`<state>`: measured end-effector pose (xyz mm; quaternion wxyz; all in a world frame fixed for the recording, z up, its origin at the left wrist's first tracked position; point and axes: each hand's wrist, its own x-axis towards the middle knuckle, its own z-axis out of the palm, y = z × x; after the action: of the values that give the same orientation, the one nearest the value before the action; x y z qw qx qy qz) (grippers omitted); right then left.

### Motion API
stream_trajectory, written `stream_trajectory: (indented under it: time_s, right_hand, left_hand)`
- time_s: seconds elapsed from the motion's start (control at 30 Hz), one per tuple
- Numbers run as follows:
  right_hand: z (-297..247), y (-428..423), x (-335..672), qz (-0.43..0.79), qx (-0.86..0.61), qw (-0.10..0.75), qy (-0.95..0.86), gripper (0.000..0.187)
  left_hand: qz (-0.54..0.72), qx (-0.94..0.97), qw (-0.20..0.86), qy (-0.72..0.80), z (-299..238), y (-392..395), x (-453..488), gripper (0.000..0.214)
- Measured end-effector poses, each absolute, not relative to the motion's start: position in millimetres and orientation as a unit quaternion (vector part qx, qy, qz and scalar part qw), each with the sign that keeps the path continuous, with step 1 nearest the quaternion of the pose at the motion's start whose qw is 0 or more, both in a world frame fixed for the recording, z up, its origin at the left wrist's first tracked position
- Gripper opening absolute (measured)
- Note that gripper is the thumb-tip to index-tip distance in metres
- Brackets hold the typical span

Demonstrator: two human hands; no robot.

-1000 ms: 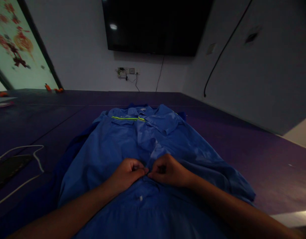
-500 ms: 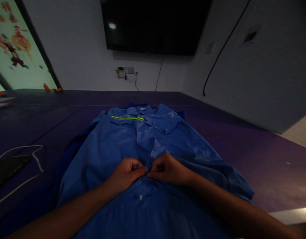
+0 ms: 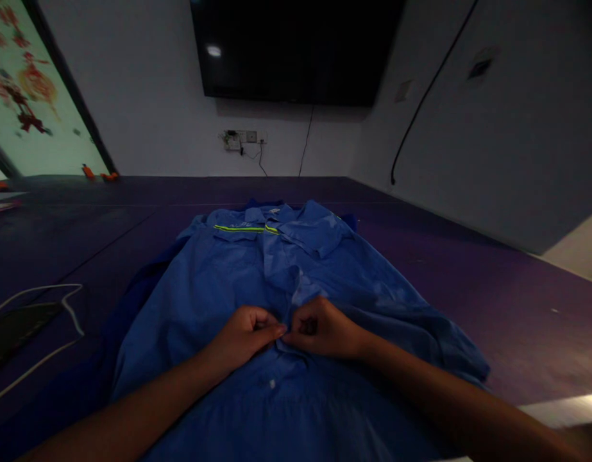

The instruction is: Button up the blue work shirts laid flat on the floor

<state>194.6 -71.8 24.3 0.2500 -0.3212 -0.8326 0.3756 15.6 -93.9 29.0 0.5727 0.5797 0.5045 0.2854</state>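
Note:
A blue work jacket [image 3: 228,269] with a yellow-green stripe across the chest lies front up, its collar pointing away from me. My left hand [image 3: 251,332] pinches the front placket low on the jacket, thumb against fingertips. Close beside it, fingertips nearly touching, my right hand [image 3: 319,326] pinches the same edge of cloth. Whatever lies between the fingertips is too small and dark to make out. Just below the hands a small whitish spot [image 3: 272,384] shows on the fabric. Above them the placket stands up in a fold.
The jacket lies on a purple surface [image 3: 435,269], with darker blue cloth [image 3: 132,295] beneath its left side. To the left are a dark flat device [image 3: 21,327] and a white cable [image 3: 72,311]. A black screen [image 3: 300,51] hangs on the far wall above sockets [image 3: 247,136].
Both hands stay at the same spot on the placket, with only slight finger movement. The whole view has shifted a little.

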Motion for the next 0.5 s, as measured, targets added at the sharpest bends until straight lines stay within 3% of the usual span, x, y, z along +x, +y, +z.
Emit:
stream_trajectory:
  time_s: [0.23, 0.5]
  right_hand:
    - [33, -72, 195, 0.289, -0.367, 0.316, -0.826, 0.033]
    - [30, -73, 198, 0.163, -0.306, 0.231, -0.909, 0.045]
  left_hand:
    - [0.257, 0.573, 0.627, 0.461, 34, -96, 11, 0.038]
    - [0.152, 0.605, 0.699, 0.350, 37, -100, 8, 0.038]
